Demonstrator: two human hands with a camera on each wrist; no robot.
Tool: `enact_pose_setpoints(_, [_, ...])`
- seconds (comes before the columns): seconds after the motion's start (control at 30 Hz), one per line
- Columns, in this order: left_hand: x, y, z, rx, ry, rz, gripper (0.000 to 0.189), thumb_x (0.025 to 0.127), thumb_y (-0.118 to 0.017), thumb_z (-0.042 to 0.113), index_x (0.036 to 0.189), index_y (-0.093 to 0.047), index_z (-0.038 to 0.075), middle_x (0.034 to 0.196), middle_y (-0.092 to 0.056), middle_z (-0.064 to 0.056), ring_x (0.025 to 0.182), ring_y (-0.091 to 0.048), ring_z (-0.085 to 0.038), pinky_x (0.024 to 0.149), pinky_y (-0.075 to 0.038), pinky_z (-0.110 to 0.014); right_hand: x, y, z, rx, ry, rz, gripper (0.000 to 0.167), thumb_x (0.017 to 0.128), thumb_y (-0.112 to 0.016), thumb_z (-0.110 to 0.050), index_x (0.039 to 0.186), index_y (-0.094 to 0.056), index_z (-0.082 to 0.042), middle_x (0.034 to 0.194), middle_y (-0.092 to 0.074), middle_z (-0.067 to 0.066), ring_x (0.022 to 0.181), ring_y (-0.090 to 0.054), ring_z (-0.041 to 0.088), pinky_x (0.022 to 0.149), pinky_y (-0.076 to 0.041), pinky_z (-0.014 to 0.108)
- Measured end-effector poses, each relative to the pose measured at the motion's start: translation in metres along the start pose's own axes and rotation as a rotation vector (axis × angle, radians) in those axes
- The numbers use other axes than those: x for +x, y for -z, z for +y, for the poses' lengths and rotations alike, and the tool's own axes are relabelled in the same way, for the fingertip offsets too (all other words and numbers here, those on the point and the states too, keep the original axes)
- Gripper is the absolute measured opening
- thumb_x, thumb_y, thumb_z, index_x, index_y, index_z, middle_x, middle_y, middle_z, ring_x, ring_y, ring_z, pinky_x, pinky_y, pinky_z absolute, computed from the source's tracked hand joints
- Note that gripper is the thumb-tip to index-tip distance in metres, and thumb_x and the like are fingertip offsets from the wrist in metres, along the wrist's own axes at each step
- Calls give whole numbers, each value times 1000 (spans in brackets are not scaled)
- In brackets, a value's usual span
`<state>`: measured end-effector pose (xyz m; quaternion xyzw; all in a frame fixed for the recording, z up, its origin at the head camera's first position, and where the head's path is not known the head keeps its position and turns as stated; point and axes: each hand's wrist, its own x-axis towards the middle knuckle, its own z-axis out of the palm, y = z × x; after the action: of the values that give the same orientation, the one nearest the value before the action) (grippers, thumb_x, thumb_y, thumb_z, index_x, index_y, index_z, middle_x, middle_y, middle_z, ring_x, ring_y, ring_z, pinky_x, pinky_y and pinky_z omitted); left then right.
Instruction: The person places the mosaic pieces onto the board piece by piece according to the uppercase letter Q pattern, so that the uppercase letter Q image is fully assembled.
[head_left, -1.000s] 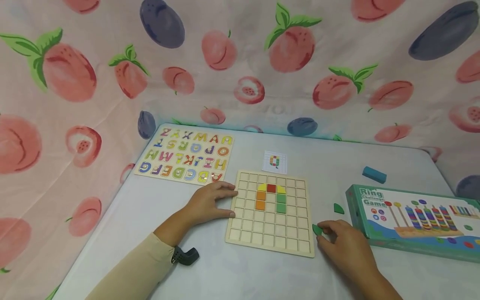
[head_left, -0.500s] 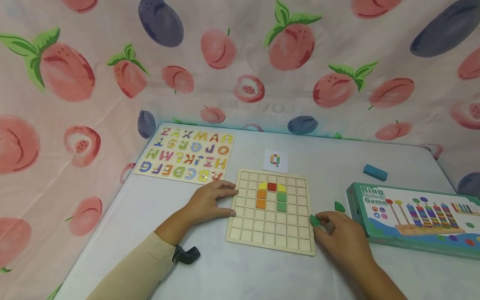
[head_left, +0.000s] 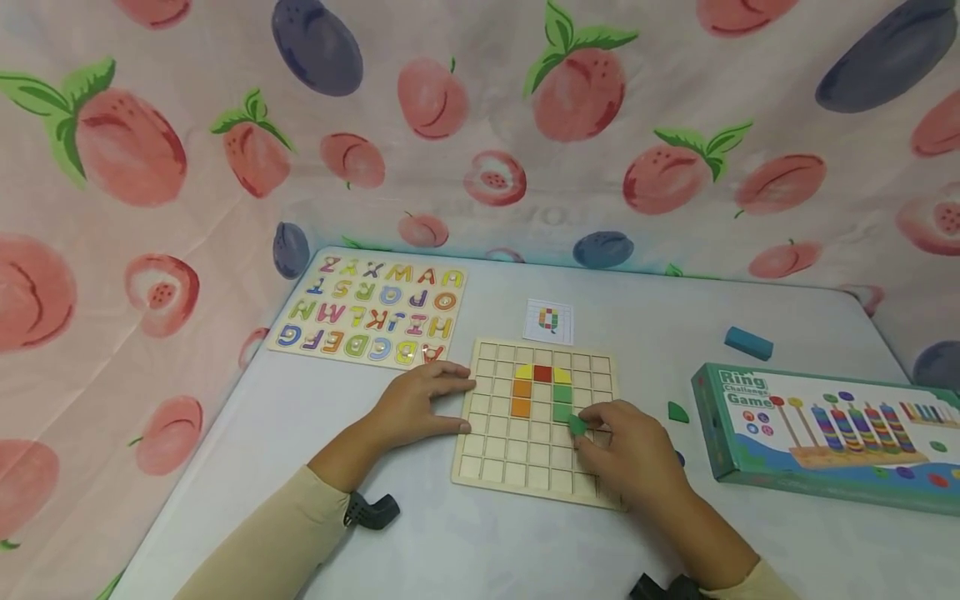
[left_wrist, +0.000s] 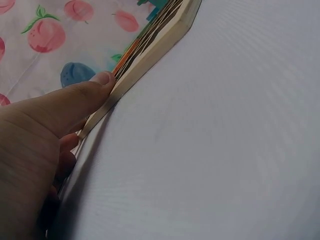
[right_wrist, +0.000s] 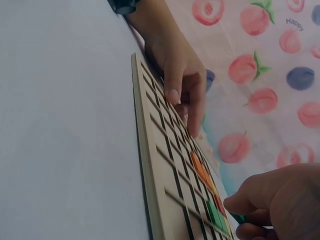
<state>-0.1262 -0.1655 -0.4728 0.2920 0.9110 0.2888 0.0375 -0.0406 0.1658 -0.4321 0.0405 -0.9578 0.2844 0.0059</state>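
A wooden grid board (head_left: pixel 517 454) lies flat on the table. On it, yellow corner pieces, a red tile (head_left: pixel 542 374), orange tiles (head_left: pixel 521 398) and green tiles (head_left: pixel 562 402) form an arch. My right hand (head_left: pixel 633 450) pinches a green quarter-circle piece (head_left: pixel 577 425) over the board, just below the lower green tile; whether the piece touches the board I cannot tell. At the board's left edge rests my left hand (head_left: pixel 420 404), fingers and thumb extended. Its thumb (left_wrist: pixel 102 80) touches the rim in the left wrist view. Behind the board lies a pattern card (head_left: pixel 548 322).
Another green quarter-circle piece (head_left: pixel 678 412) lies right of the board, near a Ring Challenge Game box (head_left: pixel 832 437). A blue block (head_left: pixel 748 342) sits behind the box. An alphabet puzzle board (head_left: pixel 371 308) is at the back left. Something small and dark blue (head_left: pixel 680 458) peeks past my right hand.
My right hand has carried the green quarter-circle piece leftward from beside the board's right edge to over its grid. The left hand has stayed at the left edge.
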Motion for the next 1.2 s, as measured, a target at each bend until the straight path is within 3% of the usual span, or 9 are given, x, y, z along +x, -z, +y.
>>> enact_pose_setpoints(0.1, [0, -1, -1, -4, -4, 1, 64, 80, -95, 43, 137, -76, 20, 145, -64, 5, 138, -57, -20, 115, -46, -45, 4, -7, -11, 14, 21, -9, 23, 89, -82, -19, 111, -80, -11, 109, -75, 2, 105, -72, 25, 90, -59, 48])
enact_pose_setpoints(0.47, [0, -2, -1, 7, -5, 4, 66, 80, -95, 44, 137, -75, 20, 144, -64, 5, 137, -57, -20, 114, -48, -45, 19, -35, -36, 17, 103, -57, 19, 88, -85, -19, 106, -82, -14, 105, -75, -2, 96, -69, 16, 85, -59, 40])
enact_pose_setpoints(0.67, [1, -2, -1, 10, -27, 18, 65, 80, -95, 45, 137, -76, 20, 143, -64, 6, 135, -59, -18, 112, -49, -43, 19, -45, -37, -3, 124, -62, 22, 86, -88, -18, 107, -82, -15, 104, -74, -3, 83, -62, 11, 73, -53, 33])
enact_pose_setpoints(0.97, [0, 0, -3, 10, -18, 9, 65, 81, -94, 46, 138, -75, 20, 144, -64, 7, 135, -58, -17, 113, -48, -41, 18, -49, -38, 7, 111, -51, 18, 88, -86, -16, 105, -82, -17, 107, -74, -2, 93, -67, 16, 81, -56, 37])
enact_pose_setpoints(1.2, [0, -1, -3, 5, -17, 8, 66, 81, -94, 47, 138, -75, 20, 144, -64, 6, 136, -58, -18, 113, -48, -43, 17, -49, -39, 13, 108, -49, 14, 87, -86, -13, 100, -84, -19, 101, -72, -5, 85, -64, 12, 69, -51, 31])
